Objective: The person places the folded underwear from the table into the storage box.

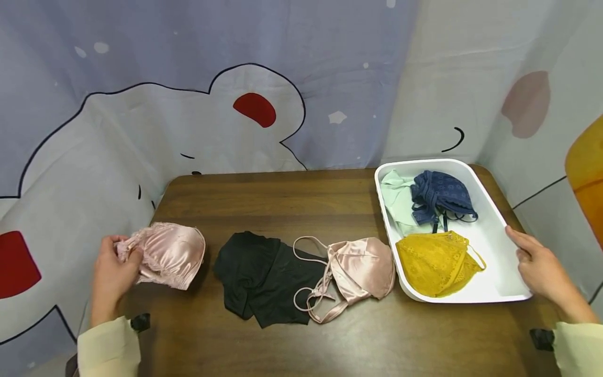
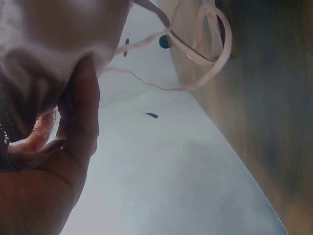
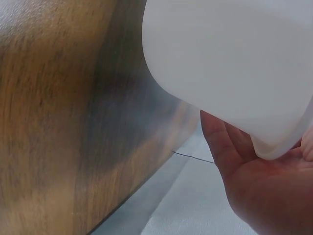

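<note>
At the left of the table, my left hand [image 1: 113,275] pinches a pink satin bra [image 1: 174,254] with lace trim by its lace edge. In the left wrist view, the thumb presses on the satin cup and thin pink straps [image 2: 215,73] hang off beyond it. My right hand [image 1: 542,267] grips the right rim of a white plastic tray [image 1: 501,262], fingers under its edge in the right wrist view. Inside the tray lie a mustard yellow lace bra [image 1: 435,264], a navy blue bra [image 1: 443,193] and a mint green garment [image 1: 398,201].
Between my hands, a black garment [image 1: 268,280] lies flat on the brown wooden table [image 1: 282,196]. A second pink satin bra [image 1: 365,267] with looped straps overlaps its right side, close by the tray's left wall. A printed curtain [image 1: 339,63] stands behind the table and at both sides.
</note>
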`<state>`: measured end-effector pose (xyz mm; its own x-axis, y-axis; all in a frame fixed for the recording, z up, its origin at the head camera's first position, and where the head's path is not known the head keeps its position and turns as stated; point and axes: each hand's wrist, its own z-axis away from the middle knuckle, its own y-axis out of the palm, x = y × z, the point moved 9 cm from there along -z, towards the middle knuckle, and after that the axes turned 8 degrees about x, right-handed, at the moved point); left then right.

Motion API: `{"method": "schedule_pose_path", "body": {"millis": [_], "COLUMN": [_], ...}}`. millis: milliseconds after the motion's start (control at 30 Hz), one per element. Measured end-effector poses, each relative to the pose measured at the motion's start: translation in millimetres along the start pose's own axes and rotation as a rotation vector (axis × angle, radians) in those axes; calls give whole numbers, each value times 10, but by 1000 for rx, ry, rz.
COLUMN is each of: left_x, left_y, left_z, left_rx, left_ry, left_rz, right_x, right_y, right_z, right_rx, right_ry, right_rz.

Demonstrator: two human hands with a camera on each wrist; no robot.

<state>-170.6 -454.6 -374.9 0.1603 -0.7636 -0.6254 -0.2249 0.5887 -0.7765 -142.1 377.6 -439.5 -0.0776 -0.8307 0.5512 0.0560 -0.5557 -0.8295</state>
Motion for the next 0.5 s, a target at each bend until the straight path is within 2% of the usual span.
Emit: {"method": "schedule_pose_path", "body": {"millis": [100, 333, 500], "left_x": [-21, -169, -293], "left_y": [0, -20, -46], "left_z": [-5, -12, -19], "left_rx": [-24, -65, -101], "left_ry": [-14, 30, 38], "left_rz": [18, 57, 53], "right_x": [7, 8, -22], "right_y": [-11, -18, -3], "right_z": [-12, -26, -6], "right_rx": [5, -5, -2], "right_ry": [-5, -1, 17], "right_rz": [-2, 7, 9]}}
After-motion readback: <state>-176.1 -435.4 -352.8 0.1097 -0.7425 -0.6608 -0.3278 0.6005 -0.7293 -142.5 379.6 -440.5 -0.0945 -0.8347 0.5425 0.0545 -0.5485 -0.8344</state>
